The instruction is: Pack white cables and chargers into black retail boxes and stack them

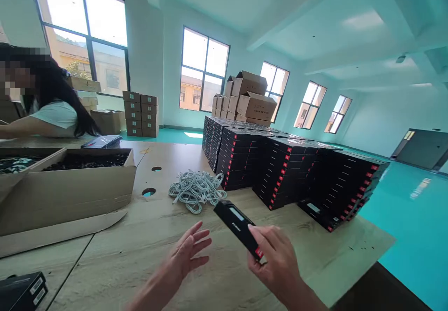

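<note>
Tilted above the table, a slim black box (pixel 235 224) with a white label and a red corner is gripped by my right hand (pixel 276 257) at its near end. My left hand (pixel 184 250) hovers to the left of the box with its fingers spread and nothing in them. Just beyond the box lies a tangled heap of white cables (pixel 198 190). Tall stacks of similar black boxes (pixel 241 157) with red corners stand behind the cables and to the right. A single black box (pixel 317 213) rests low beside the right-hand stack.
An open cardboard box (pixel 80 185) with small dark items sits on the left of the table (pixel 154 241). A black box (pixel 23 290) lies at the lower left. A person (pixel 52 92) leans over the far left. Cartons (pixel 257 106) rise behind the stacks.
</note>
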Motion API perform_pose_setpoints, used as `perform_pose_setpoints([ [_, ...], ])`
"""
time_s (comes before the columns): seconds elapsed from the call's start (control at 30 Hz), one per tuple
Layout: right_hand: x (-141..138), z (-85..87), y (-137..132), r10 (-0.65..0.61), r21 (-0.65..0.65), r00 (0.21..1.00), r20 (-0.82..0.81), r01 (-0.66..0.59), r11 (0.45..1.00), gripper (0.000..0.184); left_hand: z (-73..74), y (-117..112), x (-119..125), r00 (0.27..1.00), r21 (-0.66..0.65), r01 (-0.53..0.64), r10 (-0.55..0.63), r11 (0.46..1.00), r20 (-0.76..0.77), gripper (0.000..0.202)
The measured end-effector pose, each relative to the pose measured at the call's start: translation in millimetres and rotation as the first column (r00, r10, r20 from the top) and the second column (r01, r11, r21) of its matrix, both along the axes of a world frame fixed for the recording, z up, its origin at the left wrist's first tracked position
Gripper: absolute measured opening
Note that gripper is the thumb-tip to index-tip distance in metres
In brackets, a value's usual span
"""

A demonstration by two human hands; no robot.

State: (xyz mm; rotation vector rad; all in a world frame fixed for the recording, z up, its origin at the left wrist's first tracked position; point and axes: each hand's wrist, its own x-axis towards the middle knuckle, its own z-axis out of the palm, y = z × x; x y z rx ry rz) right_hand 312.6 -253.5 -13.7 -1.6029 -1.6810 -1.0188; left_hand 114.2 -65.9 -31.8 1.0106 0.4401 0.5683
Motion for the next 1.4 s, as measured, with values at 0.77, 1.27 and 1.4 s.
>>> perform_pose_setpoints([
  [0.77, -112, -35.9, 142, 0.405, 0.041, 0.351, -0.844, -0.711, 0.702, 0.061, 23.7, 31, -50, 0.639, 0.683, -0.58, 0.768, 0.443, 0.045, 0.083],
  [1.27, -87, -17.6, 136, 0.218, 0.099, 0.07, -0.974, -0.731, 0.675, 0.071, 5.1, 21, -43, 0.815, 0.948, 0.147, 0.577, -0.283, 0.046, 0.085],
  [1.4, -82, -14.7, 135, 0.257, 0.16, 0.069, -0.964, -0.62, 0.768, 0.061, 7.3, 20, -42, 0.83, 0.957, 0.134, 0.556, -0.256, 0.033, 0.09],
])
